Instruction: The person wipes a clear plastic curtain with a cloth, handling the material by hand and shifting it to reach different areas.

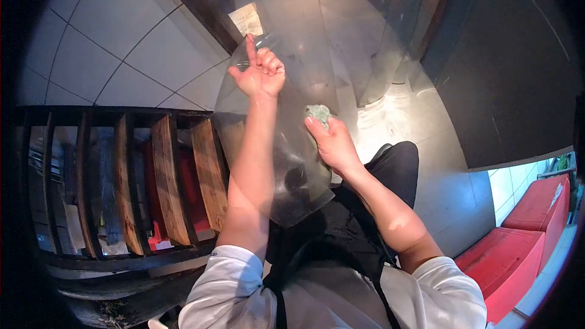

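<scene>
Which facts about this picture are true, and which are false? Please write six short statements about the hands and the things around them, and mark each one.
1. The right hand holds a pale green wad. True.
2. All fingers of the left hand are curled. False: the index finger is stretched out.
3. A see-through sheet is in view. True.
4. Both sleeves reach the wrists. False: they leave the forearms bare.
5. Red box-shaped objects show at the picture's lower right. True.
6. Wooden slats stand at the picture's right edge. False: they are on its left side.
</scene>
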A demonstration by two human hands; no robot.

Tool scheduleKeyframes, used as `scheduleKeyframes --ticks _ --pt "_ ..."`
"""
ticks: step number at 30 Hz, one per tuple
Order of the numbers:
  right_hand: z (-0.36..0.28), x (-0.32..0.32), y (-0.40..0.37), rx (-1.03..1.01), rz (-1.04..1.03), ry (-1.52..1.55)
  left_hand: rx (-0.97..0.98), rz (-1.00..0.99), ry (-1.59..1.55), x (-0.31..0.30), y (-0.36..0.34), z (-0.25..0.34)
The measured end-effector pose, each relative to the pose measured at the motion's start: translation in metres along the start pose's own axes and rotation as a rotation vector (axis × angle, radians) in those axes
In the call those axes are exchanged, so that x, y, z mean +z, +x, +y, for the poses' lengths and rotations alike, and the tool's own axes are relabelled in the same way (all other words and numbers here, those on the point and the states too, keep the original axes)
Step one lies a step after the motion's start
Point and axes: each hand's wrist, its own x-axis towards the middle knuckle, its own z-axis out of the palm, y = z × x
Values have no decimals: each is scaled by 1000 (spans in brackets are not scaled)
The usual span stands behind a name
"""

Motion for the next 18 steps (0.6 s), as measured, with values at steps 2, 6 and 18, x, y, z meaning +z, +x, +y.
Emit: scheduleKeyframes --ticks 2,6,18 --pt "2 -6 -13 -1 -25 59 24 -1 58 2 0 6" --pt "-10 -26 -43 40 -22 29 60 1 110 2 7 19" --pt "10 -115 -74 185 192 521 252 -100 -194 67 15 79"
